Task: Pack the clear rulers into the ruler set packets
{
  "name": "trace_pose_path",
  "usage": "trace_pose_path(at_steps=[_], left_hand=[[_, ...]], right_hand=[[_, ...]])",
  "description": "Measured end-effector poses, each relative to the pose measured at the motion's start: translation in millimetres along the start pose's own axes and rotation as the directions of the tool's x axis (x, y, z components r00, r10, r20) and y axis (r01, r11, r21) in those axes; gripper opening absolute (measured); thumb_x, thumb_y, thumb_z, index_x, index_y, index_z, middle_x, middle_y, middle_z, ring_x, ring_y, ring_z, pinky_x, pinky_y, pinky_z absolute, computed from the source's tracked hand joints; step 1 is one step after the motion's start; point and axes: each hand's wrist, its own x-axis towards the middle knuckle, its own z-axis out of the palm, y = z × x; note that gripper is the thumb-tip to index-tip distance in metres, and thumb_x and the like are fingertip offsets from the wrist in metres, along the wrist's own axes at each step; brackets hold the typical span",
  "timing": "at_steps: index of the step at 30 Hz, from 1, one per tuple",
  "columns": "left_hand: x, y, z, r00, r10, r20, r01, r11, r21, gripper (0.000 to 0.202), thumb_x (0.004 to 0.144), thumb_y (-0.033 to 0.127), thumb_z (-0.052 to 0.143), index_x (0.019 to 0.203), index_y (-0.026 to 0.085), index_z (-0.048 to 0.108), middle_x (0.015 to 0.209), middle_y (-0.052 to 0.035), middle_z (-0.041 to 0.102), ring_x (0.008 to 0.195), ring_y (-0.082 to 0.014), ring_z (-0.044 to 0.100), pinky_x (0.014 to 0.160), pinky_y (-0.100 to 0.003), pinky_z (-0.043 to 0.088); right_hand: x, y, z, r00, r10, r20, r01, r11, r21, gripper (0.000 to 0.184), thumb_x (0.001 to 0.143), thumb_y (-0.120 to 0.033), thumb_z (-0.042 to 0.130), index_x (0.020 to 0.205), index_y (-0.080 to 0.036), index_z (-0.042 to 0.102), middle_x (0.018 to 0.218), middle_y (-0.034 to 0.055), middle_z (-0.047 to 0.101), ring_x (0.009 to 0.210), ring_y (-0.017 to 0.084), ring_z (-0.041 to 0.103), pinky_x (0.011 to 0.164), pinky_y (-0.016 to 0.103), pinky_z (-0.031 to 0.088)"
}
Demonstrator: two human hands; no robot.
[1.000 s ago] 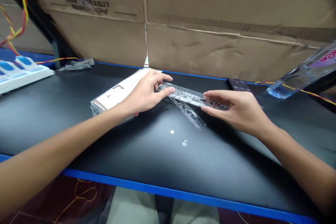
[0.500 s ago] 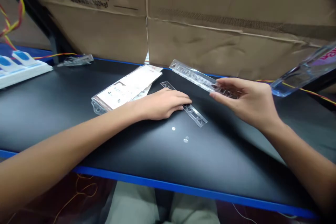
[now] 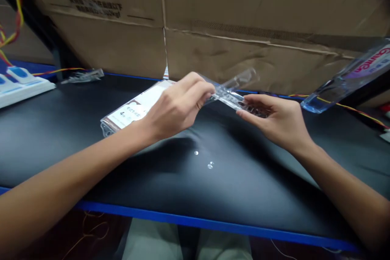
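Observation:
My left hand (image 3: 183, 103) pinches a clear plastic stencil ruler (image 3: 242, 80), raised above the black table and blurred by motion. My right hand (image 3: 278, 124) grips another clear ruler (image 3: 230, 100) with cut-out shapes by its right end, fingers and thumb along its edges. The two rulers cross between my hands; I cannot tell whether they touch. Under my left wrist lies a clear packet with a white printed card (image 3: 131, 109), partly covered by the hand. A few small clear discs (image 3: 211, 165) lie on the table below my hands.
Large cardboard boxes (image 3: 103, 40) stand along the back edge. At the left are a white power strip (image 3: 27, 87) and a crumpled clear wrapper (image 3: 83, 76). A clear bottle (image 3: 344, 77) leans at the right. The table's blue front edge (image 3: 183, 219) runs above my legs.
My left hand has lifted the stencil ruler off the table, up toward the ruler in my right hand. The right hand keeps its grip. The view has shifted slightly.

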Motion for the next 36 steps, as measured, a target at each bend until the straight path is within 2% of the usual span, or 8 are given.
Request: trace_pose_path(at_steps=[3, 8, 15, 23, 25, 30, 33, 36], left_hand=[[8.2, 2.4, -8.3, 0.882, -0.412, -0.228, 0.303, 0.868, -0.392, 0.01, 0.099, 0.024, 0.058, 0.097, 0.019, 0.067, 0.091, -0.0025, 0.068, 0.077, -0.0137, 0.066, 0.072, -0.031, 0.058], [12.8, -5.3, -6.0, 0.579, -0.814, -0.047, 0.465, 0.377, -0.801, 0.019, 0.086, 0.008, 0.067, 0.07, 0.016, 0.06, 0.074, 0.0015, 0.063, 0.075, -0.0102, 0.068, 0.087, -0.032, 0.063], [-5.3, -3.0, 13.8, 0.498, -0.801, 0.332, 0.667, 0.109, -0.737, 0.013, 0.079, 0.016, 0.075, 0.07, 0.011, 0.067, 0.074, -0.0031, 0.071, 0.077, -0.0136, 0.074, 0.091, -0.032, 0.063], [-7.9, 1.5, 12.1, 0.322, -0.739, 0.592, 0.887, 0.017, -0.462, 0.031, 0.077, 0.039, 0.081, 0.069, 0.013, 0.067, 0.059, -0.0058, 0.069, 0.055, -0.0154, 0.068, 0.052, -0.023, 0.052], [-5.6, -4.3, 5.8, 0.364, -0.781, 0.508, 0.903, 0.161, -0.399, 0.041, 0.078, 0.047, 0.08, 0.06, 0.015, 0.062, 0.048, -0.0027, 0.06, 0.046, -0.0127, 0.059, 0.045, -0.023, 0.042], [-5.2, -30.8, -6.2, 0.728, -0.684, 0.047, 0.671, 0.696, -0.255, 0.024, 0.077, 0.039, 0.08, 0.085, 0.018, 0.073, 0.083, -0.0042, 0.073, 0.076, -0.0151, 0.065, 0.068, -0.025, 0.051], [-11.3, -42.0, -4.6, 0.821, -0.516, 0.246, 0.563, 0.805, -0.188, 0.041, 0.083, 0.036, 0.074, 0.12, 0.021, 0.07, 0.104, -0.006, 0.074, 0.089, -0.0178, 0.067, 0.082, -0.03, 0.052], [-17.4, -44.0, -0.2, 0.824, -0.399, 0.401, 0.482, 0.867, -0.127, 0.034, 0.091, 0.035, 0.064, 0.12, 0.019, 0.072, 0.091, -0.0043, 0.074, 0.079, -0.0176, 0.066, 0.078, -0.031, 0.05]], right_hand=[[-2.1, -3.1, 2.8, 1.0, 0.003, -0.004, -0.003, 1.0, 0.0, 0.036, 0.081, -0.035, 0.081, 0.113, -0.018, 0.077, 0.102, 0.0067, 0.081, 0.087, 0.025, 0.076, 0.083, 0.039, 0.062], [-4.3, -6.9, 6.2, 1.0, -0.02, 0.017, 0.02, 1.0, 0.0, 0.035, 0.082, -0.034, 0.08, 0.114, -0.019, 0.077, 0.103, 0.0075, 0.08, 0.088, 0.025, 0.076, 0.084, 0.039, 0.062], [-5.5, -11.9, 9.8, 0.997, -0.068, 0.032, 0.069, 0.997, -0.039, 0.035, 0.082, -0.032, 0.081, 0.114, -0.02, 0.076, 0.105, 0.007, 0.08, 0.085, 0.026, 0.075, 0.081, 0.04, 0.062], [-6.6, -13.3, 9.1, 0.984, -0.151, 0.094, 0.156, 0.987, -0.041, 0.029, 0.083, -0.03, 0.079, 0.111, -0.025, 0.077, 0.105, 0.0057, 0.08, 0.086, 0.026, 0.076, 0.077, 0.039, 0.061], [-4.3, -10.9, 6.2, 0.982, -0.18, 0.06, 0.184, 0.981, -0.068, 0.029, 0.083, -0.03, 0.079, 0.11, -0.022, 0.077, 0.105, 0.0066, 0.08, 0.086, 0.026, 0.076, 0.078, 0.038, 0.061], [-2.0, -8.3, 1.2, 0.971, -0.228, 0.067, 0.233, 0.969, -0.08, 0.028, 0.084, -0.03, 0.079, 0.11, -0.021, 0.076, 0.106, 0.0074, 0.079, 0.089, 0.026, 0.075, 0.083, 0.039, 0.06], [-3.4, -7.0, 1.6, 0.968, -0.226, 0.107, 0.233, 0.971, -0.06, 0.028, 0.086, -0.031, 0.076, 0.113, -0.025, 0.075, 0.11, 0.0063, 0.078, 0.094, 0.027, 0.073, 0.087, 0.041, 0.059], [-4.3, -3.6, 4.1, 0.963, -0.224, 0.15, 0.231, 0.972, -0.029, 0.028, 0.086, -0.029, 0.074, 0.114, -0.027, 0.075, 0.111, 0.0056, 0.076, 0.096, 0.027, 0.073, 0.088, 0.042, 0.058]])
